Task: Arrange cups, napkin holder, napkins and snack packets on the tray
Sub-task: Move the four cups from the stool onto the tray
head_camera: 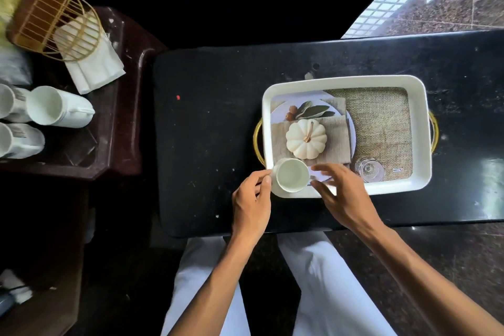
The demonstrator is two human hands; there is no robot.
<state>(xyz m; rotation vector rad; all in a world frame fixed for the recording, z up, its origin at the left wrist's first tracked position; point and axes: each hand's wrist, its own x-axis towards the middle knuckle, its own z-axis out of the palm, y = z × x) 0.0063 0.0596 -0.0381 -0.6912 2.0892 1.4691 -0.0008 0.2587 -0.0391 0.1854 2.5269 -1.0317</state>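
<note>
On the black table in front of the seated person lies a white tray with gold handles at both short ends. Its floor carries a printed picture of a pale pumpkin, leaves, burlap and a glass. To the left stands a brown side table. On it a gold wire napkin holder lies tipped on its side over folded white napkins, and nearer the person three other cups lie on their sides, white with open mouths showing.

The cup is plain white, glossy and empty. It sits at the tray's near-left corner, overlapping the rim; whether it rests on the tray cannot be told. The left hand pinches it at its left side between thumb and forefinger, the other fingers curled under. The right hand hovers just beside the cup over the tray's near edge, fingers spread and loose, slightly blurred; whether it touches the cup cannot be told.
</note>
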